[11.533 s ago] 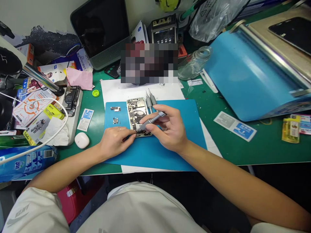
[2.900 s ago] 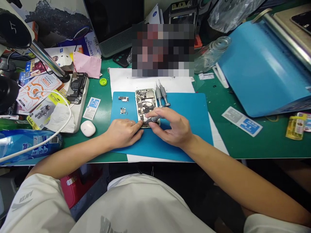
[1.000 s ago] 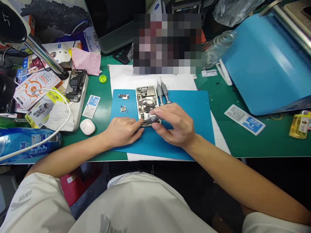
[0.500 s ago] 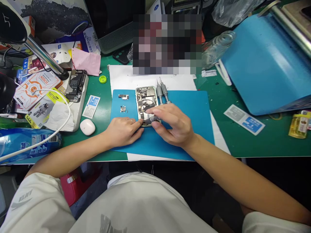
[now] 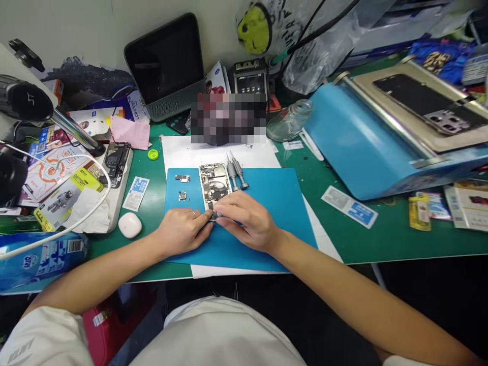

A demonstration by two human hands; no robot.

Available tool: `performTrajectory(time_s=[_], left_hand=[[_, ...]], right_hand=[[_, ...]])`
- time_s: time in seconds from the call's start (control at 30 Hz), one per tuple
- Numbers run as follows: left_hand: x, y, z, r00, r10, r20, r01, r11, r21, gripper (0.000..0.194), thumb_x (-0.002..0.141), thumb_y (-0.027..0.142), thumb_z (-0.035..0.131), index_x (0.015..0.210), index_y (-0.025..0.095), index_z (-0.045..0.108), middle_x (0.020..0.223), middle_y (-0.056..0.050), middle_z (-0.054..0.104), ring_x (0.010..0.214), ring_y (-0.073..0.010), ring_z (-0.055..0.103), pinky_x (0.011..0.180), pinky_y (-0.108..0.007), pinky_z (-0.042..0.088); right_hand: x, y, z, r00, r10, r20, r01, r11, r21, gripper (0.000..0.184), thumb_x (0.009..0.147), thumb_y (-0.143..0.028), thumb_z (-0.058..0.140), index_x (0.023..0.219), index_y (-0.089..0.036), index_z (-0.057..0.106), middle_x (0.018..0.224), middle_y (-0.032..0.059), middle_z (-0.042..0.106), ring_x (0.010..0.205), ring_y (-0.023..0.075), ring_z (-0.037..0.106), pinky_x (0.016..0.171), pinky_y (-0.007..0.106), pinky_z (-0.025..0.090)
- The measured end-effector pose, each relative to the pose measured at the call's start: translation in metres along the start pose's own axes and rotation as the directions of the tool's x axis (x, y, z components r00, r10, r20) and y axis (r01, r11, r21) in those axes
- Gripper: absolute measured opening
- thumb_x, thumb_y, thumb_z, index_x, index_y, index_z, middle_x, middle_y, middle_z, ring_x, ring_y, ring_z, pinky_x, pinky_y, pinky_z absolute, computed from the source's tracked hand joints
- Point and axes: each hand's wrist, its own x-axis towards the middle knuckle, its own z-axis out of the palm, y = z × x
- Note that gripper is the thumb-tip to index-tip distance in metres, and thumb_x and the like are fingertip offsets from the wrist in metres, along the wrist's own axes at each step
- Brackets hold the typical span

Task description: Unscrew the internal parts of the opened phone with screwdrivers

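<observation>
An opened phone (image 5: 218, 189) with its inner parts bare lies on a blue mat (image 5: 267, 244). My left hand (image 5: 183, 231) is closed at the phone's lower left corner, its finger and thumb tips pressed on the edge. Pinched in my right hand (image 5: 249, 219) is a grey screwdriver (image 5: 217, 214), mostly hidden by the fingers, over the phone's lower end. Two more grey screwdrivers (image 5: 237, 172) lie right of the phone. Left of it are a small metal-and-black part (image 5: 183, 178) and a smaller metal part (image 5: 183, 195) with tiny bits beside it.
A white case (image 5: 130, 225) sits left of my left hand, near a blue-and-grey card (image 5: 136, 193). Another opened phone (image 5: 115, 162) lies under the lamp arm (image 5: 78, 133). At right stands a blue machine with a roller (image 5: 389, 122). A glass jar (image 5: 290, 121) lies behind the mat.
The view has tilted up, so the bench sits lower in the picture. My right fingers have closed in around the screwdriver, whose grey handle showed more before. My left hand stays at the phone's corner.
</observation>
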Motion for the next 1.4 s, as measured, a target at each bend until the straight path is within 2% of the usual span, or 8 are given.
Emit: performTrajectory(time_s=[0.17, 0.3, 0.53, 0.77, 0.87, 1.1, 1.23, 1.4], left_hand=[[-0.0006, 0.0001, 0.0016, 1.000, -0.016, 0.019, 0.017, 1.000, -0.014, 0.029, 0.103, 0.031, 0.044, 0.106, 0.014, 0.068, 0.070, -0.002, 0.068, 0.060, -0.0162, 0.065, 0.050, -0.026, 0.040], [-0.0007, -0.0006, 0.0018, 1.000, -0.011, 0.023, 0.011, 1.000, -0.016, 0.030, 0.104, 0.031, 0.043, 0.110, 0.015, 0.067, 0.068, -0.002, 0.068, 0.059, -0.0159, 0.065, 0.050, -0.026, 0.040], [-0.0004, -0.0011, 0.0025, 0.999, -0.021, 0.028, 0.022, 0.999, -0.036, 0.030, 0.104, 0.033, 0.043, 0.104, 0.016, 0.068, 0.068, -0.002, 0.068, 0.060, -0.0153, 0.065, 0.050, -0.026, 0.039], [-0.0017, -0.0012, 0.0051, 0.999, -0.049, -0.011, 0.048, 0.998, -0.046, 0.030, 0.103, 0.034, 0.044, 0.103, 0.016, 0.069, 0.068, -0.003, 0.067, 0.061, -0.0172, 0.064, 0.054, -0.027, 0.041], [-0.0017, -0.0014, 0.0050, 0.999, -0.042, -0.025, 0.041, 0.998, -0.040, 0.029, 0.103, 0.033, 0.045, 0.098, 0.017, 0.069, 0.065, -0.002, 0.066, 0.059, -0.0168, 0.062, 0.054, -0.027, 0.040], [-0.0021, -0.0008, 0.0076, 0.990, -0.138, -0.027, 0.136, 0.988, -0.071, 0.032, 0.101, 0.038, 0.047, 0.116, 0.016, 0.065, 0.069, -0.001, 0.068, 0.061, -0.0168, 0.065, 0.053, -0.028, 0.039], [-0.0015, -0.0010, 0.0069, 0.988, -0.154, 0.010, 0.155, 0.985, -0.072, 0.033, 0.102, 0.041, 0.048, 0.118, 0.018, 0.064, 0.069, 0.000, 0.068, 0.062, -0.0176, 0.066, 0.052, -0.028, 0.038], [-0.0010, -0.0002, 0.0044, 0.989, -0.150, 0.006, 0.150, 0.985, -0.087, 0.030, 0.102, 0.039, 0.048, 0.120, 0.020, 0.063, 0.071, 0.000, 0.069, 0.065, -0.0189, 0.067, 0.054, -0.028, 0.040]], right_hand=[[0.0014, -0.0015, -0.0020, 1.000, 0.008, -0.001, -0.008, 1.000, 0.024, 0.057, 0.094, -0.007, 0.054, 0.148, -0.023, 0.043, 0.105, 0.0106, 0.073, 0.096, 0.0216, 0.070, 0.079, 0.040, 0.061], [0.0031, -0.0035, -0.0017, 1.000, 0.008, 0.009, -0.008, 0.999, 0.046, 0.059, 0.095, -0.005, 0.053, 0.149, -0.025, 0.042, 0.093, 0.0059, 0.074, 0.088, 0.0201, 0.071, 0.076, 0.038, 0.062], [0.0038, -0.0034, -0.0008, 0.999, 0.043, -0.006, -0.043, 0.998, 0.046, 0.059, 0.094, -0.005, 0.057, 0.147, -0.026, 0.045, 0.090, 0.0046, 0.074, 0.084, 0.0191, 0.070, 0.074, 0.036, 0.061], [0.0007, -0.0044, -0.0008, 1.000, -0.007, 0.005, 0.007, 0.999, 0.051, 0.061, 0.094, -0.006, 0.054, 0.151, -0.023, 0.041, 0.105, 0.0110, 0.075, 0.100, 0.0225, 0.071, 0.081, 0.041, 0.063], [0.0000, -0.0060, -0.0008, 1.000, -0.006, 0.007, 0.006, 0.998, 0.065, 0.063, 0.093, -0.003, 0.055, 0.151, -0.023, 0.041, 0.103, 0.0101, 0.076, 0.097, 0.0211, 0.071, 0.080, 0.039, 0.064], [0.0034, -0.0086, 0.0008, 1.000, 0.028, -0.002, -0.027, 0.998, 0.061, 0.060, 0.095, -0.005, 0.056, 0.149, -0.026, 0.044, 0.095, 0.0060, 0.076, 0.087, 0.0187, 0.071, 0.076, 0.036, 0.062], [0.0034, -0.0083, 0.0022, 0.998, 0.059, -0.020, -0.057, 0.996, 0.062, 0.060, 0.094, -0.005, 0.056, 0.149, -0.028, 0.045, 0.088, 0.0036, 0.075, 0.085, 0.0190, 0.070, 0.074, 0.036, 0.062], [-0.0018, -0.0035, 0.0031, 0.997, 0.073, -0.039, -0.071, 0.996, 0.059, 0.066, 0.091, -0.003, 0.058, 0.152, -0.026, 0.041, 0.099, 0.0075, 0.074, 0.089, 0.0210, 0.069, 0.075, 0.038, 0.062]])
